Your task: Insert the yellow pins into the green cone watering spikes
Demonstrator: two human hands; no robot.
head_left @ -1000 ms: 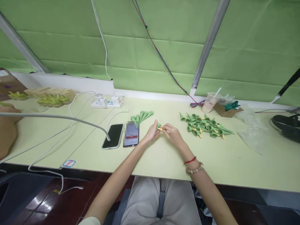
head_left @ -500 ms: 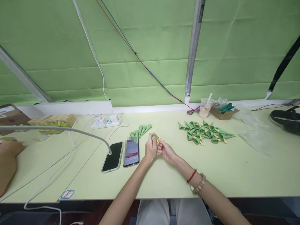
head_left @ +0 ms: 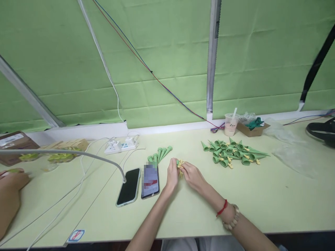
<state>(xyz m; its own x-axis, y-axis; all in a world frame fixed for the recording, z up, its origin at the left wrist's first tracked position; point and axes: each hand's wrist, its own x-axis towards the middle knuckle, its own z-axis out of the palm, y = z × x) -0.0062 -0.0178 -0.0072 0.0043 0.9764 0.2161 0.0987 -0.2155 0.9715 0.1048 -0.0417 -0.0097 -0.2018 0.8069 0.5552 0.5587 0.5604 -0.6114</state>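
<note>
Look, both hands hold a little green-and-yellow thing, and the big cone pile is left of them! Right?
Not quite: the left hand and right hand do hold the little green-and-yellow thing, but the head view shows the big cone pile to their right.

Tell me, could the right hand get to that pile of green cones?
Probably yes: nothing stands between the right hand and the pile of green cones, though it appears to be holding a small yellow piece.

Green cones [head_left: 217,153] at right look smooth, matt plastic; the black phone [head_left: 128,187] at left, glossy; the far curtain [head_left: 167,52], creased cloth.
</note>
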